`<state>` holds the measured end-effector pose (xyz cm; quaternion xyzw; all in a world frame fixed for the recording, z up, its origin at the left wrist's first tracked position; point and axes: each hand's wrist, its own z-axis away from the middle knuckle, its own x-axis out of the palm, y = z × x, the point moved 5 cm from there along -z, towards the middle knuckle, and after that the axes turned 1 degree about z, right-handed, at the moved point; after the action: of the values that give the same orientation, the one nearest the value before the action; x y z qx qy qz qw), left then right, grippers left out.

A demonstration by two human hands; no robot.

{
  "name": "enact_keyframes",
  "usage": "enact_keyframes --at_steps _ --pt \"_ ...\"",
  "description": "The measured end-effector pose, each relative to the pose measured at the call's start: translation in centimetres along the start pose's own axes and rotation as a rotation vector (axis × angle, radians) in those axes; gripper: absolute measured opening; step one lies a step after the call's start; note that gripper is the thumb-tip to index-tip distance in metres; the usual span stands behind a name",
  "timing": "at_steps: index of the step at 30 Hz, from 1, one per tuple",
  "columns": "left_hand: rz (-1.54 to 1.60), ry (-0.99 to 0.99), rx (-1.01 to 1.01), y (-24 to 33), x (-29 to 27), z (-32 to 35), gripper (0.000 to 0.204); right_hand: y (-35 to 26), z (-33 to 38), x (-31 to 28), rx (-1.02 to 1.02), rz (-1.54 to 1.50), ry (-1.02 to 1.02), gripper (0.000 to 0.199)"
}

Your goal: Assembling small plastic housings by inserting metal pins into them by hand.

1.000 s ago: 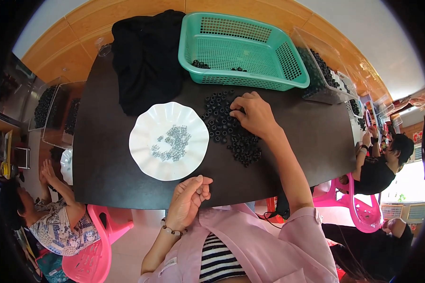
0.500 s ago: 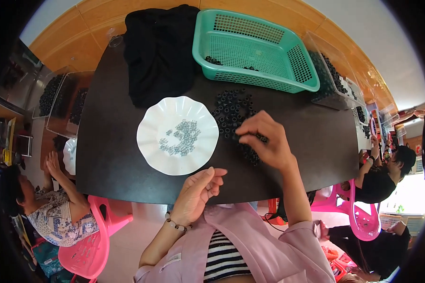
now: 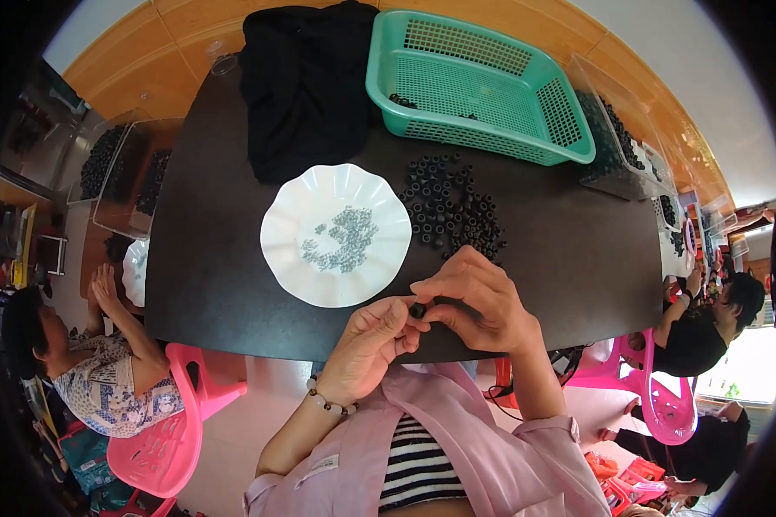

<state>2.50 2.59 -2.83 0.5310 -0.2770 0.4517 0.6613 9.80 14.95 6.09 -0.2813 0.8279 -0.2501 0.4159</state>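
1. Head view: left hand [image 3: 372,338] and right hand [image 3: 478,297] meet at the near table [image 3: 215,284] edge, fingertips pinched together on one small black ring [image 3: 418,309].
2. The ring is dark, round and largely hidden by fingers.
3. A heap of black rings [image 3: 451,208] lies just beyond the right hand.
4. A white scalloped plate [image 3: 336,234] holding small grey pieces [image 3: 341,241] sits left of the heap.
5. A green basket [image 3: 478,82] and black cloth [image 3: 306,82] lie farther back.

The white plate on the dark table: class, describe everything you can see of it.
The white plate is round with a wavy, scalloped rim and looks like thin plastic. It lies flat on the dark table, left of a pile of black rings. A loose cluster of small grey pieces sits near its middle. Neither hand touches it; the left hand is just below its edge.
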Motion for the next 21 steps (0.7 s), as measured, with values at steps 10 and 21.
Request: enact_keyframes --at_steps 10,21 --pt "0.043 -0.003 0.016 -0.2 -0.7 0.5 0.032 -1.1 -0.5 0.7 -0.046 0.099 -0.052 0.042" --pt "0.029 0.08 0.005 -0.4 -2.6 1.6 0.03 4.0 -2.5 1.6 0.24 0.233 -0.18 0.023"
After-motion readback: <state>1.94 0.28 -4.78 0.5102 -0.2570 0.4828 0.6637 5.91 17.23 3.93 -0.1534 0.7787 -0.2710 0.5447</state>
